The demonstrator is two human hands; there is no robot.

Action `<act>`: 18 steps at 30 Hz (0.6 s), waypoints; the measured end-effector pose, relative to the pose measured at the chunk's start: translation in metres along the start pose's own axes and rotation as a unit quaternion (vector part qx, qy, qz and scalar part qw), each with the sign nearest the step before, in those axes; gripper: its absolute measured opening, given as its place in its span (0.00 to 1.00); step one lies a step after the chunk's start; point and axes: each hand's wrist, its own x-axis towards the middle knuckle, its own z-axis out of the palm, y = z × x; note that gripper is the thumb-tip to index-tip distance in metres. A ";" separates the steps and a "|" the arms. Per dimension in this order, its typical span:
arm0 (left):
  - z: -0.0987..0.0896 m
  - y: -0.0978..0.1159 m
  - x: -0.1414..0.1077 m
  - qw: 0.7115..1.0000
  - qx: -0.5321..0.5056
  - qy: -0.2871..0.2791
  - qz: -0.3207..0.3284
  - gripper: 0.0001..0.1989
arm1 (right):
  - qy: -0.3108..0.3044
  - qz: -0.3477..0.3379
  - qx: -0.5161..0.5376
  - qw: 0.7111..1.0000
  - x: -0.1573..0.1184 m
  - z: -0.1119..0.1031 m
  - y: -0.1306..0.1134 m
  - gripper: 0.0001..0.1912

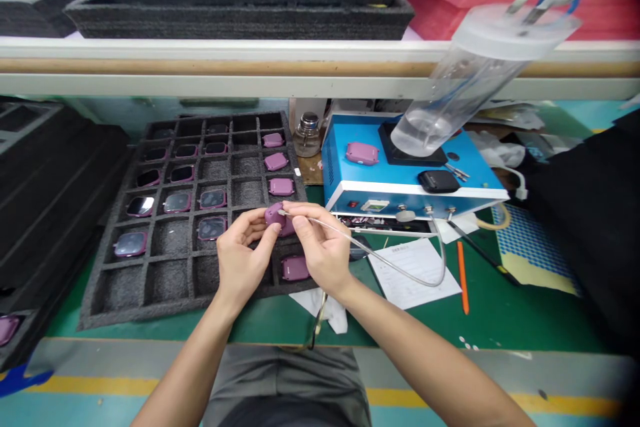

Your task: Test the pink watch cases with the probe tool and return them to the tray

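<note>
My left hand [245,250] pinches a purple smartwatch case [273,215] between thumb and fingers, above the right side of a dark foam tray [167,300]. My right hand [324,247] is closed on a thin clear tube [395,268], whose pale tip touches or nearly touches the case. Part of the case is hidden behind my fingers. Several dark-screened watches [213,227] lie in the tray's compartments. Down its right column are more purple cases, one of them [296,268] just below my hands.
A blue machine [345,177] at the back right carries a clear cylinder [430,107], a purple case and a black case [439,181]. The tube loops to its front. Nearby lie a printed sheet [415,270] and an orange stick [463,278]. A glass bottle [307,137] stands behind the tray.
</note>
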 end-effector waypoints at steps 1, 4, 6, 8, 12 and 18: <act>0.000 0.000 0.000 1.000 0.000 0.000 0.000 0.14 | -0.001 0.000 0.002 1.000 0.000 0.000 0.000 0.06; 0.000 0.000 0.000 1.000 0.004 0.000 0.002 0.14 | -0.002 0.000 0.013 1.000 0.000 0.000 0.000 0.06; 0.000 0.000 0.000 1.000 0.007 -0.001 0.003 0.14 | -0.001 0.000 0.014 1.000 0.000 0.000 0.000 0.06; 0.000 0.000 0.000 1.000 0.010 0.000 0.004 0.14 | 0.000 0.000 0.007 1.000 0.000 0.000 0.000 0.06; 0.000 0.002 0.000 1.000 0.012 0.001 0.007 0.14 | -0.003 -0.002 -0.004 1.000 0.001 0.000 0.000 0.07; 0.000 0.001 0.000 1.000 0.011 0.001 0.007 0.14 | -0.004 -0.001 0.004 1.000 0.001 -0.001 0.000 0.06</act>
